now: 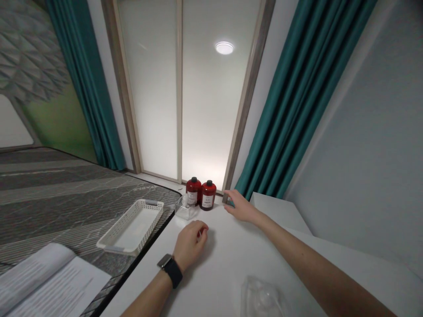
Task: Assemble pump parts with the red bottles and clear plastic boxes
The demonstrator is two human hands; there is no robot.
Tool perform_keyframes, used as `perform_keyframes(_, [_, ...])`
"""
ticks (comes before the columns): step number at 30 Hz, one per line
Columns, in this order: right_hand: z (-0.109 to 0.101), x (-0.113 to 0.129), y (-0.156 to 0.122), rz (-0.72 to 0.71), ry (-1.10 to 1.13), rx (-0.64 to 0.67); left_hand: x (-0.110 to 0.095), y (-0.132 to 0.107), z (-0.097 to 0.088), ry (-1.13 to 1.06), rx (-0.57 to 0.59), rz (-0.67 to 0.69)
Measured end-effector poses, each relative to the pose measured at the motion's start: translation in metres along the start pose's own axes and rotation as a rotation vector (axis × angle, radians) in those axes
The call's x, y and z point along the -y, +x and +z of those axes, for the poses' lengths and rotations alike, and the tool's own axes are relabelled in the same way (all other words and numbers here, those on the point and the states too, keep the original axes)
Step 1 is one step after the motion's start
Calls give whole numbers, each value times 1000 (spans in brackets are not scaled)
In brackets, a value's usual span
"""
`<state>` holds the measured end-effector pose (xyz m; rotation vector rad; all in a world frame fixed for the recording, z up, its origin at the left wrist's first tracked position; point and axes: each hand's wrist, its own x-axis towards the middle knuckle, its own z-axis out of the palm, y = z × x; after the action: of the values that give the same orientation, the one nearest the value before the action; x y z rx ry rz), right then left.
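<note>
My left hand (pixel 191 244) rests low over the white tabletop (pixel 218 259), its fingers curled in loosely with nothing seen in them. A dark watch (pixel 170 269) is on that wrist. Farther out, my right hand (pixel 243 208) reaches toward the table's far edge, thumb and fingers apart, holding nothing visible. To its left, apart from it, stand two upright red bottles with black caps and white labels, the front bottle (pixel 208 196) and the rear bottle (pixel 193 190). Beside them is a small clear box (pixel 185 212) with something whitish in it, too small to make out.
A clear plastic piece (pixel 262 297) lies at the near edge. On the left, a white perforated basket (pixel 132 229) and an open book (pixel 53 281) lie on a grey patterned surface (pixel 82 189). A white box-like block (pixel 277 207) stands behind my right forearm, below the green curtain (pixel 291 110).
</note>
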<state>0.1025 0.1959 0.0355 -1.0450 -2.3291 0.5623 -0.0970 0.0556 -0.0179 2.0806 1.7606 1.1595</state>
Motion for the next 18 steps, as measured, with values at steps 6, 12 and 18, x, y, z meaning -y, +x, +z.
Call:
perform_keyframes(6, [9,19,62,-16,-87,68,-1,-1,-4,16,-2,-14])
perform_keyframes(12, [30,28,81,2,-74,96,-2,-1,-8,76,20,56])
perform_keyframes(18, [38,24,80,35,-33,67,-4,0,-9,68,30,69])
